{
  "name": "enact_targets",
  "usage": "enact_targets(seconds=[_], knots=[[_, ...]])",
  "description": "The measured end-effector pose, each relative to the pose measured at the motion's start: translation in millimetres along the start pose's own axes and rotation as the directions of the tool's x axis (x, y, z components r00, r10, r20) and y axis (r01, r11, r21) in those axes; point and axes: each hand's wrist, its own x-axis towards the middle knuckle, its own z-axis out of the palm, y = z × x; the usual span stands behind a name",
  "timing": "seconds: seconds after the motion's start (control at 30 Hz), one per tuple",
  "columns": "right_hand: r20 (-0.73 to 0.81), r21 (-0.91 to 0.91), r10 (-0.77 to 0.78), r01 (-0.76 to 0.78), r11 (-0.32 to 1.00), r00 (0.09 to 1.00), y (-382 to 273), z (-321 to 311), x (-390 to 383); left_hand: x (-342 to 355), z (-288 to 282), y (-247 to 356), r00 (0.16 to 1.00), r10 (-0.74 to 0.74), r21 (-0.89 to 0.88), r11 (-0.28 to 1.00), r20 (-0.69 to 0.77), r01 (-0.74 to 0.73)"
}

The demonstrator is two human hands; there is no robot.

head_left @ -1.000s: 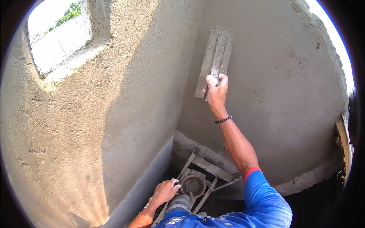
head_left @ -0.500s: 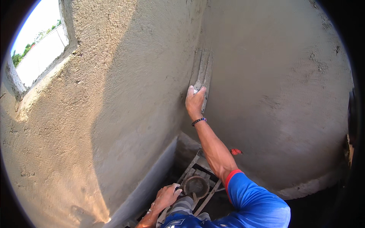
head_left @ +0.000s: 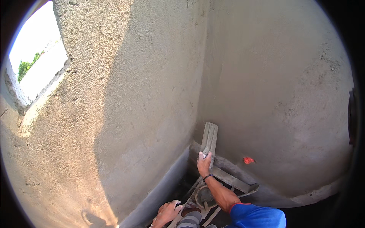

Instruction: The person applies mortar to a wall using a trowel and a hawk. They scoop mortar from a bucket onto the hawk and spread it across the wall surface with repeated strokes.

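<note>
My right hand (head_left: 204, 162) grips a long grey plastering float (head_left: 209, 138) by its back. The float stands nearly upright against the smooth right wall (head_left: 258, 95), low down beside the inner corner. Lower and further left, my left hand (head_left: 167, 213) is bare, its thumb and fingers apart, close to my striped trouser leg (head_left: 189, 218). Between my two arms sits a round bucket (head_left: 205, 195), partly hidden by my right forearm; what it holds is hard to make out.
A mortar-spattered frame (head_left: 232, 178) surrounds the bucket below the corner. The rough left wall (head_left: 76, 125) has a window opening (head_left: 40, 57) at upper left. An orange-red patch (head_left: 249, 160) shows on the right wall. A ledge (head_left: 319, 192) runs along that wall's foot.
My right hand has brought the float down along the corner, from mid-wall to near its foot. The view has shifted, and more of the frame shows. My left hand stays low.
</note>
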Motion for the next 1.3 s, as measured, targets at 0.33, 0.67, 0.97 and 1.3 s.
enact_targets(seconds=[0.33,0.67,0.97,1.3], knots=[[-0.297,0.161,-0.335,0.393,0.905,0.894,-248,-16,155,10,-13,59,0.984,0.176,0.044,0.984,-0.027,-0.174],[-0.453,0.082,-0.289,0.362,0.928,0.844,-217,-109,135,29,2,80,0.945,0.327,0.071,0.942,0.025,-0.328],[-0.632,0.441,-0.076,0.438,0.784,0.771,-154,-294,53,28,-9,67,0.957,0.258,0.132,0.952,0.132,-0.275],[-0.352,0.224,-0.526,0.615,0.756,0.774,-346,-62,161,15,-15,110,0.911,0.411,0.067,0.909,0.030,-0.412]])
